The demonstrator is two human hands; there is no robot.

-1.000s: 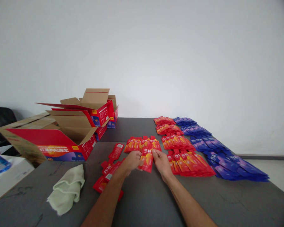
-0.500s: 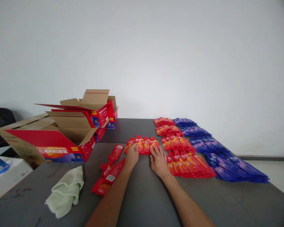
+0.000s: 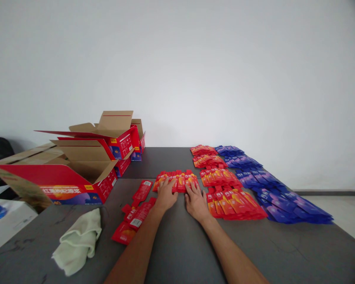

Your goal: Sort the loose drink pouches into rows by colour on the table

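A row of overlapping red spout pouches (image 3: pixel 181 181) lies on the dark table in front of me. My left hand (image 3: pixel 166 195) rests on the left part of this row, fingers stretched forward over the pouches and the thumb apart. At the row's right end, my right hand (image 3: pixel 196 202) lies flat with its fingers spread on the lowest edge of the pouches. Neither hand grips anything. Several loose red pouches (image 3: pixel 140 215), some with barcodes up, lie left of my left forearm. Right of my right hand is a fanned pile of red pouches (image 3: pixel 235 203).
More red pouch piles (image 3: pixel 219 176) run toward the back, beside rows of blue pouches (image 3: pixel 292 205). Open red cartons (image 3: pixel 73 189) stand at the left of the table (image 3: pixel 177 252). A pale green cloth (image 3: pixel 78 240) lies crumpled at the front left.
My left hand has loosened from a curled hold at the row's left side and now lies stretched over the pouches. The right hand stays at the right end. The view has shifted slightly.
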